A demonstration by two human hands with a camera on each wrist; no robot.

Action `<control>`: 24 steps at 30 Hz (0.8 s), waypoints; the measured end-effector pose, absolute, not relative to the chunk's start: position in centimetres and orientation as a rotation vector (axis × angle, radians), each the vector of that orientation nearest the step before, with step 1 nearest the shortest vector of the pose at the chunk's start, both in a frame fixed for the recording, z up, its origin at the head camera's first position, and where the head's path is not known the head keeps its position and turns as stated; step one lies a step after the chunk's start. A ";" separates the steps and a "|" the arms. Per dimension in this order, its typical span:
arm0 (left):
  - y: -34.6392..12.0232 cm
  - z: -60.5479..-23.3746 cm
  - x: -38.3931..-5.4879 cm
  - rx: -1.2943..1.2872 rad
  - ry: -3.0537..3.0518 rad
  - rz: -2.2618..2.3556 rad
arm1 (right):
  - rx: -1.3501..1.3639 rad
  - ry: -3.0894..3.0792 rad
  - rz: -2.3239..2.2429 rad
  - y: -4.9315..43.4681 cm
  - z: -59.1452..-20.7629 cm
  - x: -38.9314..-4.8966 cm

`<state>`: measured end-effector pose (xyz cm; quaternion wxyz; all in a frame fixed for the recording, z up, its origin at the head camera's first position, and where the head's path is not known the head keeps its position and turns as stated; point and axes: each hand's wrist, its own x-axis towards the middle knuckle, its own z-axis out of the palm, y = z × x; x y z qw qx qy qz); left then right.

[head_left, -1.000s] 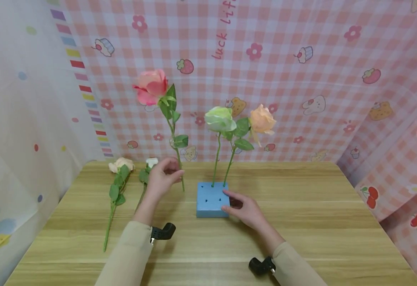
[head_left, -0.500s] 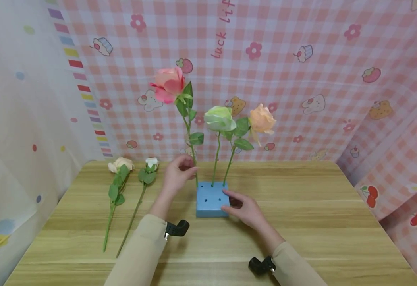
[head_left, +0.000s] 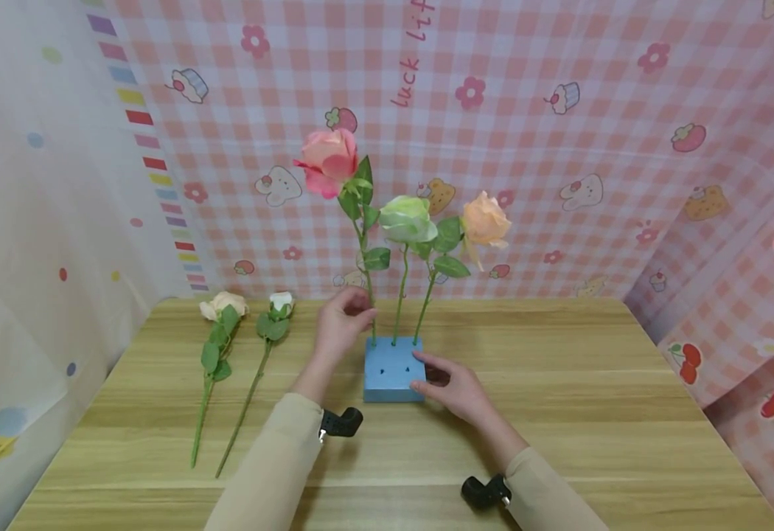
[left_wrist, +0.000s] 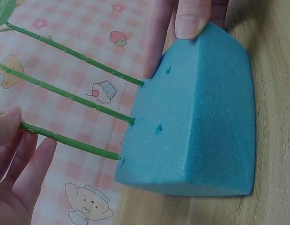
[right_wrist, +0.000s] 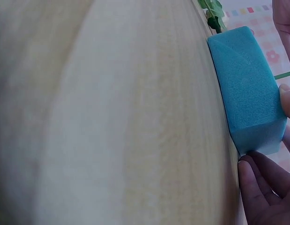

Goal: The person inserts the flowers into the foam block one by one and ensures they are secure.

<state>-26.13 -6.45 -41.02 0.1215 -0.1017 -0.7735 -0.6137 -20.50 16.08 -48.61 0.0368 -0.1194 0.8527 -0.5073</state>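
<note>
The checked cloth (head_left: 533, 151) hangs at the back, and below it I have the table (head_left: 559, 413), flat, so things can sit steady on it. The pink rose (head_left: 329, 162) is the tallest flower. It leans a bit left, with its stem (left_wrist: 74, 143) meeting the back left of the block (head_left: 394, 385); I can't tell how deep it goes. The green rose (head_left: 407, 221) and peach rose (head_left: 485, 221) stand in the back too, with no hand on them, so I think the block holds them up. The cream rose (head_left: 211, 357) and white rose (head_left: 272, 328) lie on the table at the left, likely out of the way. The left hand (head_left: 341, 323) pinches the pink rose low down, I guess to aim it well. The right hand (head_left: 452, 387) grips the block's right side, I think so it won't slide. Smallest are the front holes (left_wrist: 158, 128), with no stems in them.
</note>
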 end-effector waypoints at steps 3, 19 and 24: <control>-6.3 -41.1 -26.2 -0.312 -2.253 -1.760 | -0.366 2.622 -1.555 16.1 -48.6 -20.5; -5.9 -41.4 -26.2 -0.320 -2.330 -1.587 | -0.372 2.634 -1.548 16.1 -48.5 -20.5; -5.9 -42.0 -26.0 -0.307 -2.363 -1.554 | -0.378 2.642 -1.539 16.1 -48.6 -20.5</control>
